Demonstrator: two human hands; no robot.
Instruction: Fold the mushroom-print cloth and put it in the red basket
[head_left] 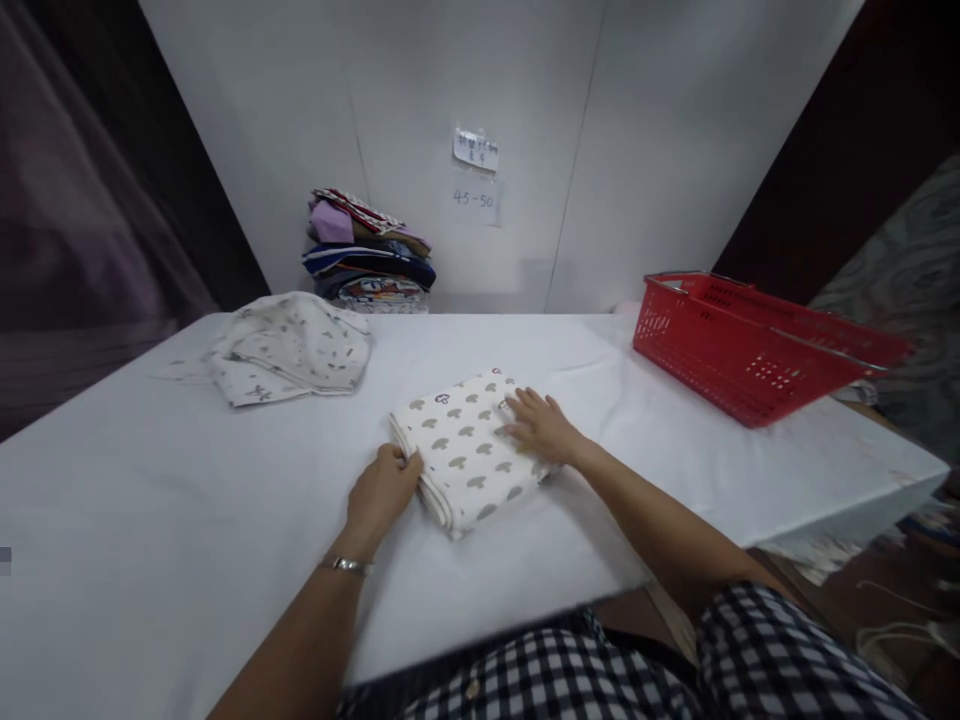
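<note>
1. At the far left, a loose cloth (pixel 292 345) with small dark prints is seen crumpled on the white table (pixel 225 520), well apart from the hands.
2. Farther back, a pile (pixel 367 255) of folded fabrics is set against the wall.
3. Nearer the middle, the left hand (pixel 382 490) is curled nearly closed, and the left edge of the folded cloth (pixel 465 450) is held in it; how many layers are pinched cannot be told.
4. This cloth is laid flat on the table, in front of the body. It is judged light, soft and unbreakable, with little slipperiness, though its layers could be slid out of line if only the top one were pulled. It is best taken by the thick left edge, where all the folds can be gripped together, with the top supported.
5. In looks, it is off-white and roughly square; stacked layers are shown along the left, and the top is covered with grey-beige mushroom-like shapes, one outlined in purple.
6. On its right part the right hand (pixel 544 430) is laid, open with fingers spread; nothing appears to be gripped.
7. At the far right, a red basket (pixel 720 350) is placed, clear of the right hand.
</note>
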